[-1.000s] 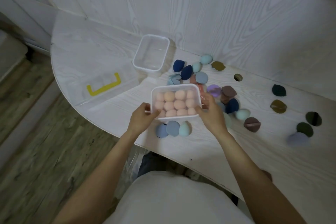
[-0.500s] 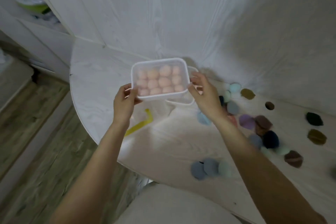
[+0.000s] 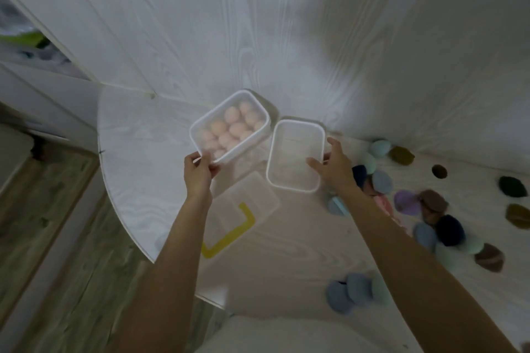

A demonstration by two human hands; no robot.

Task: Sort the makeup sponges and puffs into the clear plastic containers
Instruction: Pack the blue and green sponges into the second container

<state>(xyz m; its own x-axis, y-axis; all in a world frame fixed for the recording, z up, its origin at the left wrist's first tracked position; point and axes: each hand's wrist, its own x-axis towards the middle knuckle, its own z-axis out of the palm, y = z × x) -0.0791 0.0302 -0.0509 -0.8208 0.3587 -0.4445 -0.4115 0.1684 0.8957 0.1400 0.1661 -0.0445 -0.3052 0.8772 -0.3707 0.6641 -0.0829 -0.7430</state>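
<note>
- The left hand (image 3: 200,170) pinches the near corner of the filled container (image 3: 229,126), fingers closed on its rim; the box of pink sponges (image 3: 232,130) sits tilted at the back of the tabletop (image 3: 143,152), close to the wall.
- The right hand (image 3: 334,166) grips the right side of the empty container (image 3: 295,155), thumb on the inside of the wall and fingers wrapped round the outside, narrow and holding.
- The two containers lie just beside each other, the empty one to the right; I cannot tell whether they touch.
- A clear lid with a yellow handle (image 3: 229,232) lies flat on the tabletop in front of them, uncovered by either box.
- Loose sponges and puffs (image 3: 430,209) in blue, teal, purple, brown and olive are scattered to the right, with a small blue cluster (image 3: 352,291) near the front edge.
- Step in hand, as I judge it: the full box is being parked aside while the empty one is taken up for the next colour group.
- The next move likely calls for letting go of the pink box, drawing the empty one toward the loose pile, and freeing one hand to pick sponges.
</note>
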